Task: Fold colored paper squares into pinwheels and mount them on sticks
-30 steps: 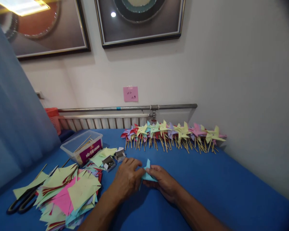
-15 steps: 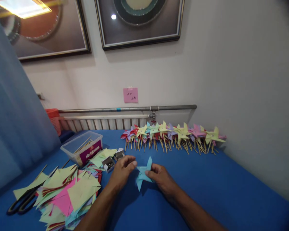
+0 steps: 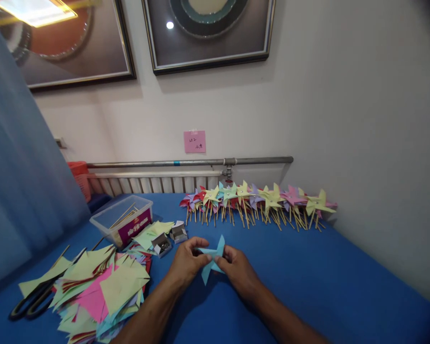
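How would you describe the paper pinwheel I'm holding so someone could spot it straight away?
On the blue table, in front of the row of finished pinwheels along the wall, both hands meet. Between the left hand and right hand is a light blue pinwheel, the only one without a stick.

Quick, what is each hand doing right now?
Left hand: closed, pinching the blue pinwheel at its left side.
Right hand: closed, pinching the same pinwheel at its right side.
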A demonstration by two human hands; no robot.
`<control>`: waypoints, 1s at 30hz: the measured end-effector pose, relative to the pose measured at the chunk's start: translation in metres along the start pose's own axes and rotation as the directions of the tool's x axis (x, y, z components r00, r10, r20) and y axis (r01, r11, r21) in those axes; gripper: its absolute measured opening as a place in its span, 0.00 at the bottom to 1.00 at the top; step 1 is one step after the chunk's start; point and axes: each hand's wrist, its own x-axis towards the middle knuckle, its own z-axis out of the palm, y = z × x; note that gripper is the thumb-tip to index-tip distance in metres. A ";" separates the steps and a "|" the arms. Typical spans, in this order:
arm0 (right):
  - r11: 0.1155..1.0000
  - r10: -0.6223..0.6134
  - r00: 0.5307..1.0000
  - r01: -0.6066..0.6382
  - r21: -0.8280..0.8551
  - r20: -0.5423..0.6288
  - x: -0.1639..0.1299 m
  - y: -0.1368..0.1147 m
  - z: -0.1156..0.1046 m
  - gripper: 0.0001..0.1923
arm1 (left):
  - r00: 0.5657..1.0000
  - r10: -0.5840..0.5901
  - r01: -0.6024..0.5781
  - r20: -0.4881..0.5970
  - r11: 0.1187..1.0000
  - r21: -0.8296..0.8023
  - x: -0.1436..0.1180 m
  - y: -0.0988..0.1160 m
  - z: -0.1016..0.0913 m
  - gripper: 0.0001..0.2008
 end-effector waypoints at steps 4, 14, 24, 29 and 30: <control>1.000 -0.001 0.999 0.001 -0.004 0.040 0.000 0.000 0.000 0.16 | 1.000 -0.001 0.001 -0.016 1.000 -0.025 0.000 -0.002 0.003 0.15; 0.999 -0.034 0.998 0.033 0.026 0.050 0.002 -0.002 -0.003 0.19 | 1.000 -0.003 0.003 0.009 1.000 -0.019 -0.001 0.000 0.006 0.15; 0.990 -0.091 0.996 0.090 -0.106 0.001 0.004 0.003 -0.007 0.13 | 0.999 0.047 -0.047 -0.007 0.999 -0.016 0.004 -0.014 0.012 0.17; 0.993 -0.077 0.996 0.074 -0.089 -0.035 0.005 0.003 -0.009 0.11 | 0.997 0.079 -0.077 -0.009 0.992 0.102 0.007 -0.005 -0.006 0.11; 0.994 -0.076 0.995 0.070 -0.086 -0.057 0.006 0.003 -0.010 0.11 | 0.993 0.113 -0.105 -0.036 0.979 0.177 0.008 -0.001 -0.015 0.08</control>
